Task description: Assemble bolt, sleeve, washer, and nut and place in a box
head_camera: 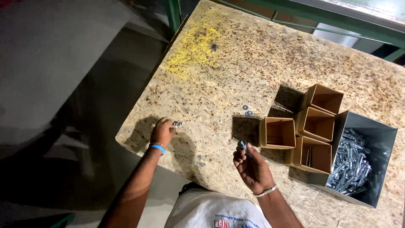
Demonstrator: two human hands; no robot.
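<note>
In the head view, the person stands at one corner of a chipboard table (261, 63) and looks down at both hands. The left hand (162, 131) rests on the table near its left edge, and the fingers are bent around a small metal part (177, 124) that lies on the board at the fingertips. I cannot tell if the fingers really pinch this part or only touch it. On the left wrist there is a blue wristband (157, 147).

The right hand (249, 164) is raised a little over the near edge of the table, with the palm turned up. Its thumb and first fingers are closed on a small round metal piece (241, 144), probably a bolt head or a nut; it is too small to say which. A white bead bracelet (265, 192) is on this wrist.

Two loose washers (248, 111) lie on the board, well apart from both hands. To the right of the right hand stand four small open cardboard boxes (277, 133) close together. Just beside them is a grey metal bin (371, 135) full of shiny bolts (350, 162). A yellow paint stain (192, 48) marks the far part of the table.
</note>
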